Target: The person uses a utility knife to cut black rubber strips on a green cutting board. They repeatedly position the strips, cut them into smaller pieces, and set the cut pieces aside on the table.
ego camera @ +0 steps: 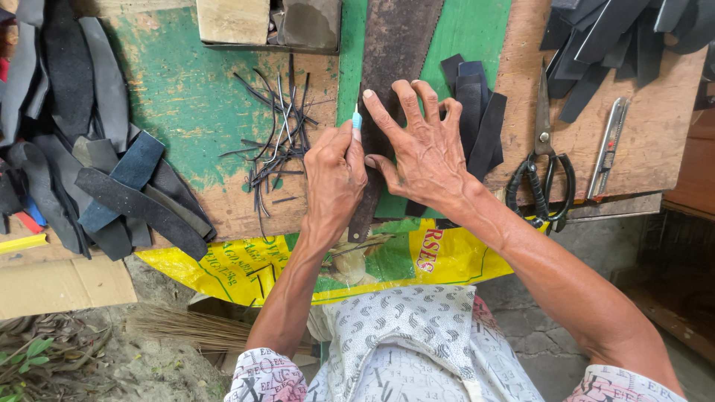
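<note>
Dark rubber strip (387,52), long and flat, lies lengthwise across the worn wooden desk (633,149) with its patchy green paint. The right hand (424,152) presses down on it, fingers spread flat. The left hand (335,175) is closed around a small light-blue-tipped cutter (357,119), held at the strip's left edge. Left of the cutter lies a loose scatter of thin black rubber slivers (279,134). A heap of dark cut rubber pieces (82,149) crowds the far left; three short black strips (477,112) sit just right of the right hand. One pair of black-handled scissors (542,167) and one metal utility knife (608,145) rest farther right. A yellow and green printed plastic sack (298,260) hangs below the desk's edge.
</note>
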